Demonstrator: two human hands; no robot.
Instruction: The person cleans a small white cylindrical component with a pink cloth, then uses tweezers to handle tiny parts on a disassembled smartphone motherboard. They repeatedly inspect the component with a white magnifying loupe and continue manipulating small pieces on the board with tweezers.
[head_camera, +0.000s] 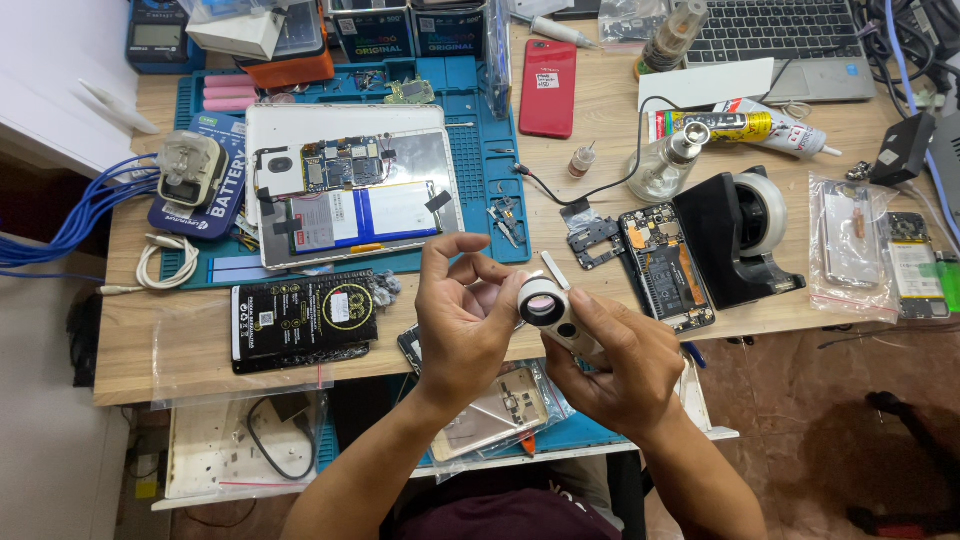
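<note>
Both hands meet above the near edge of the pale wooden workbench, holding a small white cylindrical magnifier with a round glass lens. The lens end faces up toward the camera and slightly to the left, while the white body runs away from it down and to the right into the palm, so the long axis lies on a diagonal from upper left to lower right. The right hand wraps its fingers around the body from below and grips it. The left hand is curled, thumb and fingertips pinching at the rim of the lens end; a thin white strip sticks up just beside the lens, and whether the fingers hold it cannot be told.

Beyond the hands lies an opened silver tablet with bare circuit board and flat battery on a blue silicone repair mat. To its right a red smartphone lies face down. An opened black phone with exposed battery sits just right of the hands, beside a black tape dispenser with a white roll. A black flat packet with gold print lies left of the left hand, and a gold-coloured phone frame in clear plastic lies under the wrists.
</note>
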